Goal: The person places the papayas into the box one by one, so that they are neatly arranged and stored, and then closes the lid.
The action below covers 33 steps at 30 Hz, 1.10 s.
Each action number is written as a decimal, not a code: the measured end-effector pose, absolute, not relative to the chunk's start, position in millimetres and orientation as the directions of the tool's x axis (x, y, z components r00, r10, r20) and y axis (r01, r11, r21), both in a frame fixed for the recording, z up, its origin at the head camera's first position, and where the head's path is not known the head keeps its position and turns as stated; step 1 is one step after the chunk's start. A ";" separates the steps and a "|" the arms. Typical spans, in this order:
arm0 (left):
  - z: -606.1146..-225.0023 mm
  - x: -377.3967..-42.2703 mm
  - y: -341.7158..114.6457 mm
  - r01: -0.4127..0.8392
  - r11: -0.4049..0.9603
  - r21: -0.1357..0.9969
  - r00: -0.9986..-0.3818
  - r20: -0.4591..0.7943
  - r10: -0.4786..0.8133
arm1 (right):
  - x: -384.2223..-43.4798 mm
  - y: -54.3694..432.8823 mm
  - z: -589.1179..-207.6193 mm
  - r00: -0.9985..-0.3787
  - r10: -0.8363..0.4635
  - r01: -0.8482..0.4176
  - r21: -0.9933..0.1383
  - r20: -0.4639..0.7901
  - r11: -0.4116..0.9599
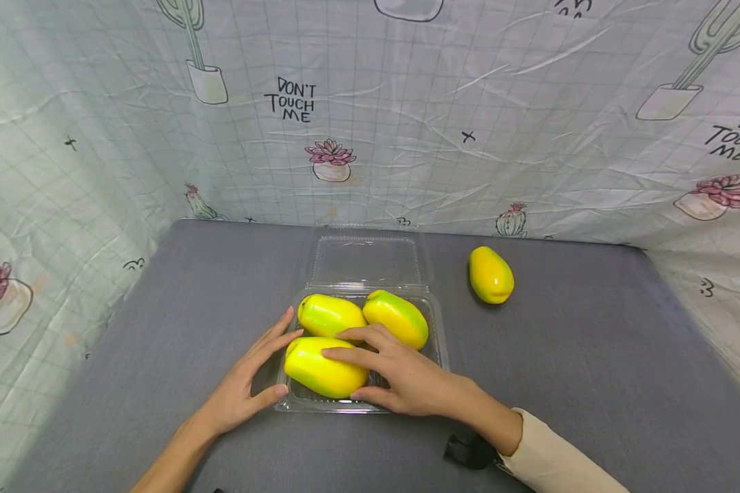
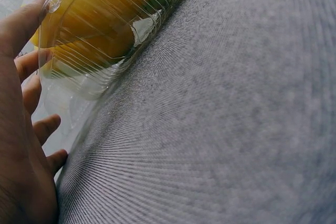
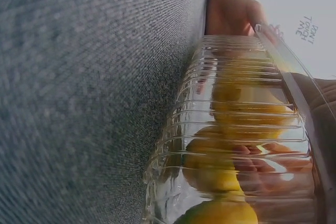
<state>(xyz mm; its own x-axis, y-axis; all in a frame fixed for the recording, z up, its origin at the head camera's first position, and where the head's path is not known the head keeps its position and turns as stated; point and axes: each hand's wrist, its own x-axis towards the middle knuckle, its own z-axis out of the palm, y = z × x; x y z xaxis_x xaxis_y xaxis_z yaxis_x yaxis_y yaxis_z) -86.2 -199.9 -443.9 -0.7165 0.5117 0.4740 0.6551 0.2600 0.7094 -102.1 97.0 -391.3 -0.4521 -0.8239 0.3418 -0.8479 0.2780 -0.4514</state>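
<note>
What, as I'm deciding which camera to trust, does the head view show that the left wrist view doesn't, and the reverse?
Only the head view: a lone yellow fruit lying apart from the container, a beige sleeve, and the backdrop's "DON'T TOUCH ME" lettering.

Only the left wrist view: the clear container from low beside it, with fruit showing through its ridged side wall, and five digits of the left hand; the head view shows three.

Both: the left hand, the container with yellow fruit inside, and the grey surface.

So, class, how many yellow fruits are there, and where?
4: three in the clear box (back-left fruit, back-right fruit, front fruit at the right hand); a lone fruit on the table.
</note>
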 end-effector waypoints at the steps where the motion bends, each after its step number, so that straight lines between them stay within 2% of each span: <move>1: -443.8 -86.2 -199.9 0.655 0.260 0.710 -0.717 0.473 0.512 | -102.2 97.0 -391.2 -0.453 -0.824 -0.848 -0.451 0.340 0.279; 21: -443.7 -86.3 -200.2 0.650 0.257 0.715 -0.719 0.470 0.512 | -102.1 97.6 -391.8 -0.446 -0.826 -0.852 -0.445 0.345 0.275; 33: -443.3 -85.7 -200.4 0.635 0.269 0.724 -0.732 0.452 0.510 | -103.0 97.0 -393.0 -0.419 -0.829 -0.869 -0.429 0.371 0.247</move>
<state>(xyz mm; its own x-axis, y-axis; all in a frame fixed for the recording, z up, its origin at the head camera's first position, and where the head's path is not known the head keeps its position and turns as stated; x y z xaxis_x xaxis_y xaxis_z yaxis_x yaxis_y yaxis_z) -85.7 -200.4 -443.3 -0.7318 0.5099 0.4521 0.6350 0.2694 0.7240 -103.0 97.0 -393.0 -0.4186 -0.8288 0.3714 -0.8691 0.2469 -0.4287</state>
